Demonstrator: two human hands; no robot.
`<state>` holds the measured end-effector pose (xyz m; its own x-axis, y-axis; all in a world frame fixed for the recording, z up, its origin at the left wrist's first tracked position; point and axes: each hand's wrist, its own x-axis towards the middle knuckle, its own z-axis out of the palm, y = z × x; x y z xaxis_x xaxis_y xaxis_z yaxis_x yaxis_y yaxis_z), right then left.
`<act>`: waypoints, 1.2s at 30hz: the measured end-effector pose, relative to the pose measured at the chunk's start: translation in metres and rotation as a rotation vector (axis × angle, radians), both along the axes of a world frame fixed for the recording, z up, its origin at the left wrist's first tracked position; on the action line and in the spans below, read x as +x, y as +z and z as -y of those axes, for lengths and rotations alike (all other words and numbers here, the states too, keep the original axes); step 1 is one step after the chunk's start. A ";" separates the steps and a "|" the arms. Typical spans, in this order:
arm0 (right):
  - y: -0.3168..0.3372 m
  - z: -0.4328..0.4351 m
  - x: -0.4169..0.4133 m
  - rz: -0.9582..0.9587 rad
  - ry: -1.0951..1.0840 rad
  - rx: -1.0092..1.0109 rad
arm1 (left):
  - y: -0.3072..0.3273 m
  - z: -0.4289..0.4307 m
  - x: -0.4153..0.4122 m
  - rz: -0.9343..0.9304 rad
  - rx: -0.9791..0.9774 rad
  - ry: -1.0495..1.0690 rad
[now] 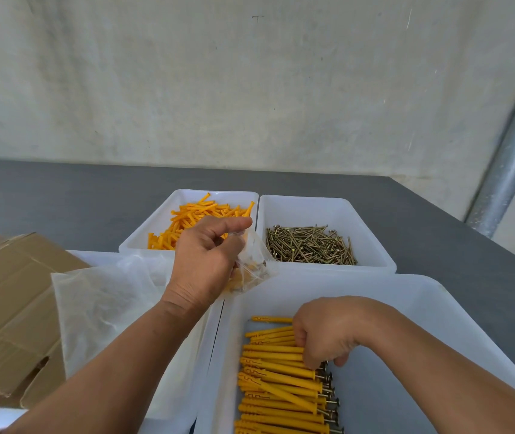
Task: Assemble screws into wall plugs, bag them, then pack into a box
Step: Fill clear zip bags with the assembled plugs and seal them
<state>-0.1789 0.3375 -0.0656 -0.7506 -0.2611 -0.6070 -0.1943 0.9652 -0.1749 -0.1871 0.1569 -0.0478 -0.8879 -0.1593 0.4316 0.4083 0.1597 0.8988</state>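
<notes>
My left hand (pixel 207 260) holds up a small clear plastic bag (pixel 254 264) by its top edge, with a few assembled yellow plugs inside. It hangs above the gap between the white bins. My right hand (pixel 323 332) reaches down into the large near bin (pixel 431 296) and its fingers curl around assembled yellow plugs with screws (pixel 281 380), which lie in a row there. Loose orange plugs (pixel 187 220) fill the far left bin. Brass screws (pixel 309 245) fill the far right bin.
A flat brown cardboard box (pixel 8 308) lies at the left. A pile of clear bags (pixel 105 302) sits in another white bin next to it. The grey table (pixel 62 195) runs back to a pale wall, and a metal pipe (pixel 512 151) stands at the right.
</notes>
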 end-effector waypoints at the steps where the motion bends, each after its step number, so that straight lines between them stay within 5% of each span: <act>1: 0.000 0.000 0.000 -0.009 0.000 0.003 | 0.000 0.000 0.000 -0.001 -0.001 0.000; 16: 0.004 0.004 0.003 -0.071 0.092 0.036 | 0.001 -0.001 0.001 0.006 0.002 0.001; 23: 0.009 0.000 0.000 -0.032 -0.087 -0.230 | 0.000 -0.001 0.001 0.002 0.001 -0.002; 36: 0.026 0.000 -0.003 -0.473 -0.272 -0.498 | 0.001 0.000 0.002 0.012 -0.009 -0.002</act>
